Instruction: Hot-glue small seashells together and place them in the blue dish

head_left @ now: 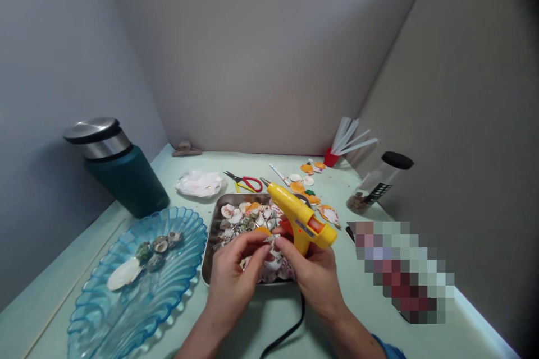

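Observation:
My right hand (314,275) grips a yellow glue gun (300,216), its nozzle pointing up and away to the left. Its fingertips also meet my left hand (236,275) at a small shell (269,239), which the left thumb and fingers pinch. Both hands hover over the near edge of a metal tray (210,247) filled with several seashells. The gun's black cord (290,328) runs down toward me.
A blue shell-shaped glass dish (105,314) with a few shells lies at the left. Behind it stands a teal flask (122,171). Scissors (246,181), a white cloth (200,184), orange shells (307,168), a red cup of glue sticks (337,148) and a tilted jar (379,182) sit farther back.

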Demonstrator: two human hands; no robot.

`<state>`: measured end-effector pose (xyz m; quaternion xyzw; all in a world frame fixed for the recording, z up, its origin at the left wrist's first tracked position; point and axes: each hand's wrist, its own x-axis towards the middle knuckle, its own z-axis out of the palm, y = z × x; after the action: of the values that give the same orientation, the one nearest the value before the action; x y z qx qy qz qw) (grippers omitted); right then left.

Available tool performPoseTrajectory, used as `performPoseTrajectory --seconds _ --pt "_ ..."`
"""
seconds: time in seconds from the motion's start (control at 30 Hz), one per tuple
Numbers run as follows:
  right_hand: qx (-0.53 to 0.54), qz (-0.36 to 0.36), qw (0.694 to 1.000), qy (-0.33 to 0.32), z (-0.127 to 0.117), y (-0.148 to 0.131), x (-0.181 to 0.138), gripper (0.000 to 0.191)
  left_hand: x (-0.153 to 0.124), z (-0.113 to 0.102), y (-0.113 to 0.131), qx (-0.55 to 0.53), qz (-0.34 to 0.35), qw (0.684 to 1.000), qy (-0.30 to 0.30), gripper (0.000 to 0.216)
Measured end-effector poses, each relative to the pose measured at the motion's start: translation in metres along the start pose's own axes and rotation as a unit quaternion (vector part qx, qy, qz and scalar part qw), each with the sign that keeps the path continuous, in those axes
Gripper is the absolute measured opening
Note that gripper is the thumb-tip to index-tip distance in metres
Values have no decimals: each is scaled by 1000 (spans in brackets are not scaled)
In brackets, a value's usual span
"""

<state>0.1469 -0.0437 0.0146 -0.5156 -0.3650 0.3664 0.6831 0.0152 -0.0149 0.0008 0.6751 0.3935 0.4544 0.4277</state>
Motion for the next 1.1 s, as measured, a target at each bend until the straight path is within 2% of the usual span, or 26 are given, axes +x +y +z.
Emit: performPoseTrajectory --seconds 0.2,0.4,0.5,0.63,0.77,0.87,0.93,1.1 --pt "-23 -11 1000 -10 -1 3 -1 20 -1 0 0 -114 -97 989 17 16" --pt "-46 -29 998 -13 1 9 -2 23 2 -4 4 -159 -135 977 32 18" --pt "-59 -37 997 -18 -2 13 -2 23 3 -5 6 -173 -158 970 66 20" --pt "-141 -87 986 -13 -19 14 0 19 5 -9 5 -190 -166 959 127 23" --pt "-204 -140 961 -120 -41 8 2 22 7 -13 5 -190 -157 957 156 23" --pt "-260 -175 929 -196 -50 6 3 13 8 -13 5 -191 -148 955 170 22" --pt "-286 -214 909 -212 -53 8 4 11 9 -13 5 -194 -146 954 175 21" --pt "-323 -342 860 -199 -50 14 6 23 10 -13 4 -189 -148 953 185 20"
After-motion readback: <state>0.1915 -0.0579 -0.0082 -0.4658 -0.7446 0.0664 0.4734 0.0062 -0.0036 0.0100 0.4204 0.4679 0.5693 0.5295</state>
